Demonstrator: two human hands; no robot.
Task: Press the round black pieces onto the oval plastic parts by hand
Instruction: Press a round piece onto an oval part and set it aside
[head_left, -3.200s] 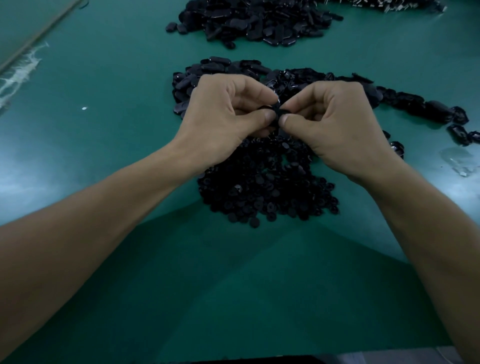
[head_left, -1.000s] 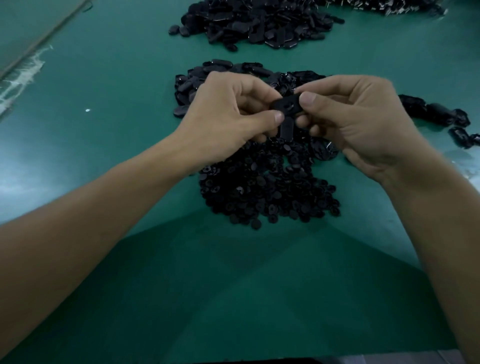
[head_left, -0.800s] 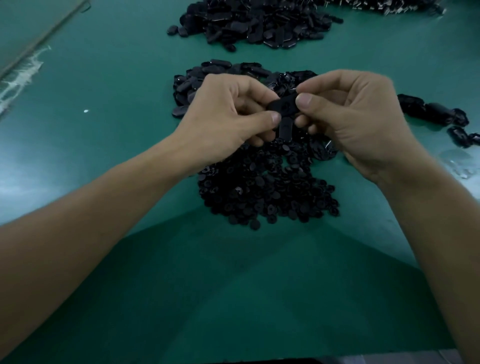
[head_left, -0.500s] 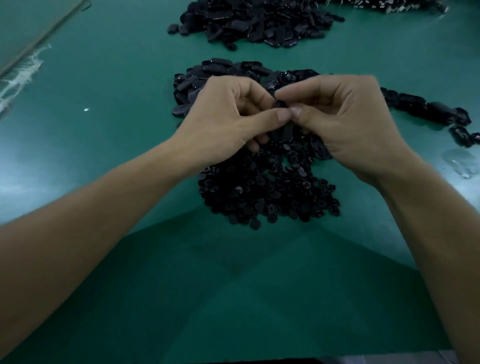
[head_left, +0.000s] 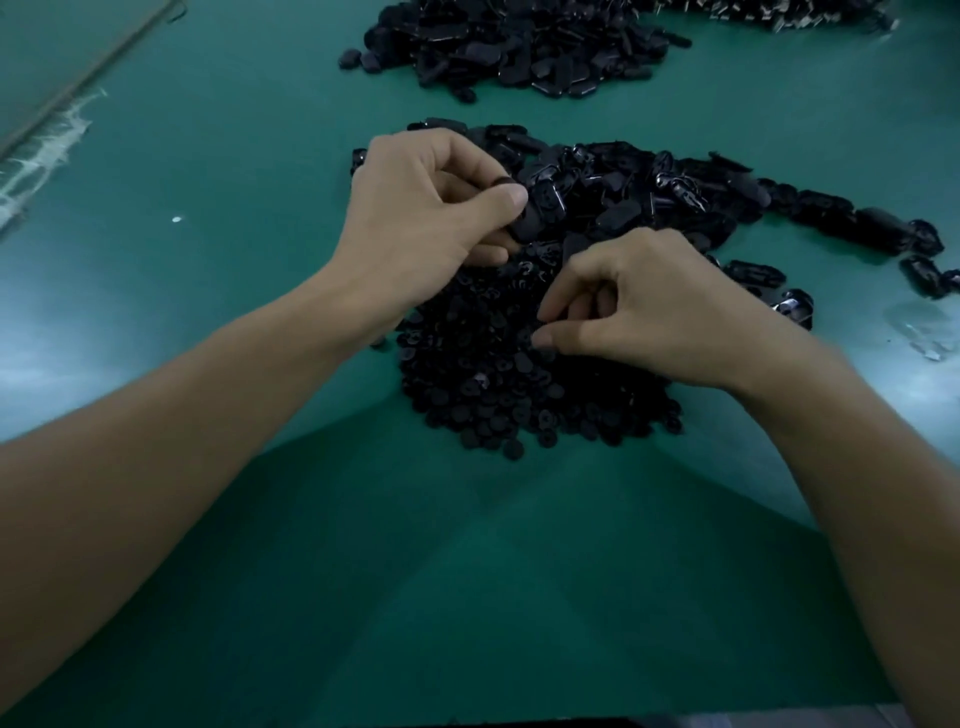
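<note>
Part (head_left: 543, 210), oval, glossy black plastic, pinched in left hand (head_left: 426, 208)

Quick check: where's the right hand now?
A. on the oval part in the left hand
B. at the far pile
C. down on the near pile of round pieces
C: the right hand is down in the round pieces; the left hand alone holds the oval part.

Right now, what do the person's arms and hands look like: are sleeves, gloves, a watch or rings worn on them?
Nothing worn is visible. The left hand and the right hand have no gloves and no ring on the fingers that show. The left forearm and the right forearm are bare to the picture's edge: no sleeve, watch or band. The thumbnails are short.
</note>
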